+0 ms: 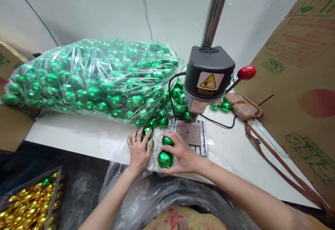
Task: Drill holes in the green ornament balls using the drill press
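Observation:
My right hand (183,153) curls its fingers and thumb around two shiny green faceted baubles (165,159), just in front of the drill press. With fingers spread, my left hand (138,149) rests over several more green baubles (148,131) at the table's front edge; a ring is on one finger. What lies under its palm is hidden. The bench drill (209,76) has a black motor housing, a warning label and a red-knobbed lever (246,73). Its bit points down at a brown board (188,132) with a small hole, sprinkled with dark shavings.
A big clear bag of green baubles (91,80) fills the table's back left. Clear plastic sheeting (125,195) hangs at the front edge. A small bag with a brown strap (243,107) lies right, beside a cardboard box (300,83). Gold baubles (28,202) sit lower left.

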The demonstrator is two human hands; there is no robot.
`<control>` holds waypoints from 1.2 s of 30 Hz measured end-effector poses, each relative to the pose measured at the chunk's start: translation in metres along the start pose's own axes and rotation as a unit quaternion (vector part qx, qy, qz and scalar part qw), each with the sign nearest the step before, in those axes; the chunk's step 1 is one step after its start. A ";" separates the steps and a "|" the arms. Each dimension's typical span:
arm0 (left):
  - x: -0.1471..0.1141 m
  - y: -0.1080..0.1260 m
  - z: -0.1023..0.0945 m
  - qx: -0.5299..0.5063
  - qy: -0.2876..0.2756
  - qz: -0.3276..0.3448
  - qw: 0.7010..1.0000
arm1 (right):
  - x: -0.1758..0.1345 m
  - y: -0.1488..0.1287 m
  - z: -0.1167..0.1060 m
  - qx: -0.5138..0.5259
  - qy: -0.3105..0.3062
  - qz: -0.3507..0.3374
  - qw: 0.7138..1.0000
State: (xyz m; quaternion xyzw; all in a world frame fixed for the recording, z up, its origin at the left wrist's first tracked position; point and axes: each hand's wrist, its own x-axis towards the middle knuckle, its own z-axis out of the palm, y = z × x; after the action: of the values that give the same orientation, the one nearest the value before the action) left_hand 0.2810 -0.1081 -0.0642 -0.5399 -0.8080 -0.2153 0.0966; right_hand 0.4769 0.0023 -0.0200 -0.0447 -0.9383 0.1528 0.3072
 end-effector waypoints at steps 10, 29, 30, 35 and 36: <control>0.003 -0.013 0.003 -0.075 0.048 -0.002 0.996 | -0.016 0.014 -0.009 -0.061 0.013 0.016 0.998; 0.012 0.019 -0.030 -0.062 0.130 0.091 0.985 | -0.009 0.144 -0.047 0.080 0.130 0.379 0.913; 0.012 0.027 -0.035 -0.089 0.142 0.123 0.978 | -0.014 0.141 -0.050 0.086 0.149 0.379 0.909; 0.006 0.083 -0.041 -0.284 0.055 0.200 0.936 | -0.048 0.089 -0.067 0.112 0.187 0.329 0.919; 0.004 0.093 -0.039 -0.323 0.017 0.183 0.929 | -0.054 0.072 -0.068 0.118 0.176 0.306 0.928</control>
State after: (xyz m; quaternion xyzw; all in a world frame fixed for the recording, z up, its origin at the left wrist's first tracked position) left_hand 0.3613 -0.0922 -0.0055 -0.6765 -0.5805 -0.4521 -0.0314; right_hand 0.5598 0.0782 -0.0213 -0.3189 -0.7854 0.3383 0.4085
